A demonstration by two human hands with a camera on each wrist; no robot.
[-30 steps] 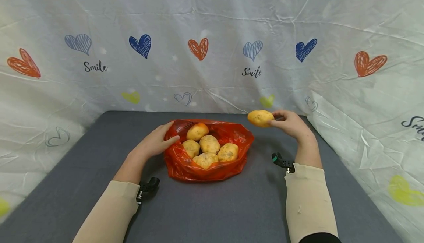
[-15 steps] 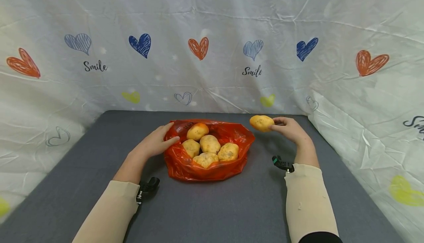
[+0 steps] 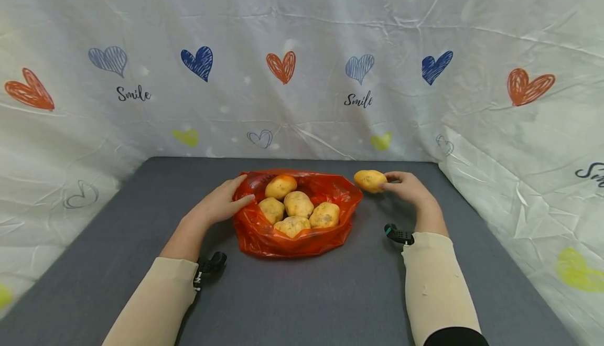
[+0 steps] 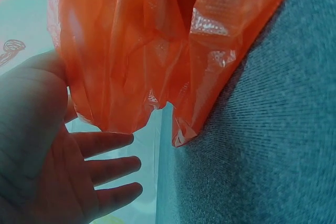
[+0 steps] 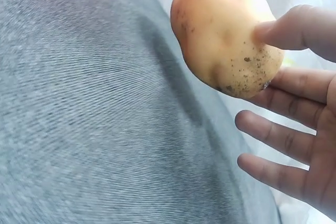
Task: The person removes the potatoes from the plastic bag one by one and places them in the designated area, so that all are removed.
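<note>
An orange-red plastic bag (image 3: 292, 246) stands open-mouthed on the grey table, holding several potatoes (image 3: 299, 204). At the bag's left rim, my left hand (image 3: 218, 203) pinches the plastic between thumb and forefinger. The left wrist view shows its other fingers (image 4: 113, 170) spread out straight below the bag (image 4: 131, 51). Right of the bag, my right hand (image 3: 410, 187) holds a single yellow potato (image 3: 370, 181) by one end. In the right wrist view, the thumb presses on that potato (image 5: 223, 35) from one side with fingers behind it, and it is off the table.
The grey cloth-covered table (image 3: 302, 299) spreads around the bag. A pale curtain (image 3: 311, 73) printed with hearts and "Smile" hangs behind and at both sides. Each wrist carries a small black camera mount (image 3: 398, 234).
My right hand has lowered the potato toward the table, just right of the bag. My left hand stays at the bag's rim, and the bag with its potatoes has not visibly shifted.
</note>
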